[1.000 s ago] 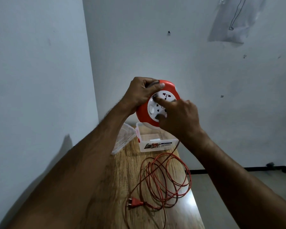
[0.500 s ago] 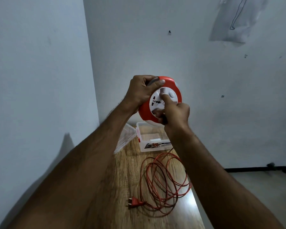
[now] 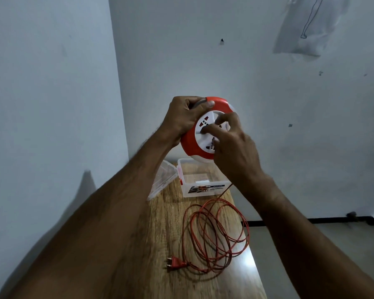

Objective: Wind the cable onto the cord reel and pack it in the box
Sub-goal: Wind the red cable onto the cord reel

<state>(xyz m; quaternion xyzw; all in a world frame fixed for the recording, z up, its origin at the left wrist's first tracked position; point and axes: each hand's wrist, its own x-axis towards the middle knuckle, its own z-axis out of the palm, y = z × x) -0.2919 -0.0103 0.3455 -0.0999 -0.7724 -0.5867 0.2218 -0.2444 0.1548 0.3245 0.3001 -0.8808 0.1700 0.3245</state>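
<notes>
Cord reel [image 3: 190,145], red with white socket face: held above the tabletop [image 3: 166,223], left hand [image 3: 183,117] gripping its handle, right hand [image 3: 233,145] fingers pressed on the face. Red cable [image 3: 214,234]: loose coils mid-table, plug [image 3: 175,265] leftward. Clear box [image 3: 203,188]: open at the far edge, lid [image 3: 163,180] beside.

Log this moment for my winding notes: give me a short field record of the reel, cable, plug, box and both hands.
reel: red and white cord reel, held up above the box
left hand: left hand grips the reel's top edge
right hand: right hand, fingers on the white socket face
cable: red cable, mostly unwound, in loose loops on the wooden table
plug: plug lies on the table at the near end of the loops
box: clear box, open, lid to its left
</notes>
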